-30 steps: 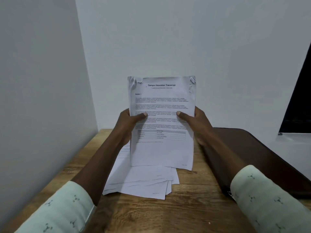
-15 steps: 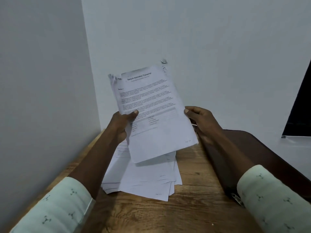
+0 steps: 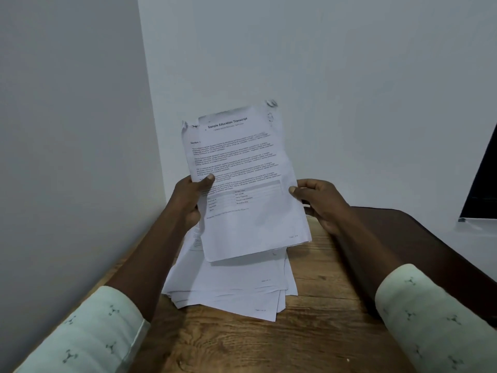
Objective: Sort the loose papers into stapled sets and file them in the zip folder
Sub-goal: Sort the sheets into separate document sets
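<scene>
My left hand [image 3: 189, 201] grips the transcript set [image 3: 243, 181] by its left edge, thumb in front; my right hand [image 3: 321, 204] pinches its right edge; the set stands upright, top leaning left, above the loose pile [image 3: 231, 290] on the desk [image 3: 322, 332]; the zip folder [image 3: 419, 238] lies rightward, nearer my right hand.

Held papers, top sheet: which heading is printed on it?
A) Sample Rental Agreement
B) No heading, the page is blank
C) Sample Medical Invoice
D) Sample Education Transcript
D: bold print near the top edge of the held papers, which the left hand and right hand grip by their side edges above the paper pile, reads "Sample Education Transcript".
</scene>
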A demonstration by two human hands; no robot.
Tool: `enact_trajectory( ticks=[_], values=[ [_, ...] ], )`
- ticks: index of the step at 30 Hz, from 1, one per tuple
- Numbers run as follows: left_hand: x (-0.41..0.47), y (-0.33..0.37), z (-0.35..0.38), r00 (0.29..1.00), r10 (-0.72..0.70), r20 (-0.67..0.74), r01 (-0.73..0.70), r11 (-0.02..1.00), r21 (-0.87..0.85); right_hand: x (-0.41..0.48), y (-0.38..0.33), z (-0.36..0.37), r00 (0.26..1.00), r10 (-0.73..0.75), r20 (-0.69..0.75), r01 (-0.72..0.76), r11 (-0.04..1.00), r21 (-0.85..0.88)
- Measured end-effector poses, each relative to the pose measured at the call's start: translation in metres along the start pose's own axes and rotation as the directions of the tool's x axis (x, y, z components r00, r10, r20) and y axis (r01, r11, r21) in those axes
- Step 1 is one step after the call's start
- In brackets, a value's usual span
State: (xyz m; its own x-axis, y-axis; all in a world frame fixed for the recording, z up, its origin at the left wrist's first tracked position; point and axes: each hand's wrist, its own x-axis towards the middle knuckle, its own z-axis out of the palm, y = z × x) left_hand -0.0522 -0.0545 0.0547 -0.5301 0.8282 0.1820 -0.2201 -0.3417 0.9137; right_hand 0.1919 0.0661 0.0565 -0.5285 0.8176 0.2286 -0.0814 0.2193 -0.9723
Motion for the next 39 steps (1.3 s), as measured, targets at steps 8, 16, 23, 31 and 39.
enact_trajectory(
  ticks=[8, 16, 23, 31, 39],
  values=[
    [0.009, -0.026, 0.001, 0.991, 0.007, -0.135, -0.002, 0.999, 0.034, -0.007, 0.005, 0.002, 0.987, 0.081, 0.140, -0.107, 0.977, 0.187],
    [0.008, -0.054, -0.008, 0.983, -0.148, -0.109, 0.140, 0.987, -0.084, -0.002, -0.005, 0.012, 0.951, 0.146, 0.272, -0.198, 0.965, 0.173],
    [0.021, -0.069, -0.026, 0.963, -0.233, -0.135, 0.201, 0.956, -0.213, 0.000, -0.009, 0.024, 0.962, 0.104, 0.252, -0.174, 0.947, 0.272],
    [0.013, -0.067, -0.024, 0.952, -0.274, 0.135, 0.304, 0.876, -0.373, 0.005, -0.019, 0.022, 0.978, 0.062, 0.197, -0.101, 0.976, 0.194],
    [0.016, -0.065, -0.025, 0.979, -0.184, 0.092, 0.206, 0.884, -0.419, 0.003, -0.024, 0.022, 0.986, 0.061, 0.154, -0.097, 0.965, 0.242]
  ],
)
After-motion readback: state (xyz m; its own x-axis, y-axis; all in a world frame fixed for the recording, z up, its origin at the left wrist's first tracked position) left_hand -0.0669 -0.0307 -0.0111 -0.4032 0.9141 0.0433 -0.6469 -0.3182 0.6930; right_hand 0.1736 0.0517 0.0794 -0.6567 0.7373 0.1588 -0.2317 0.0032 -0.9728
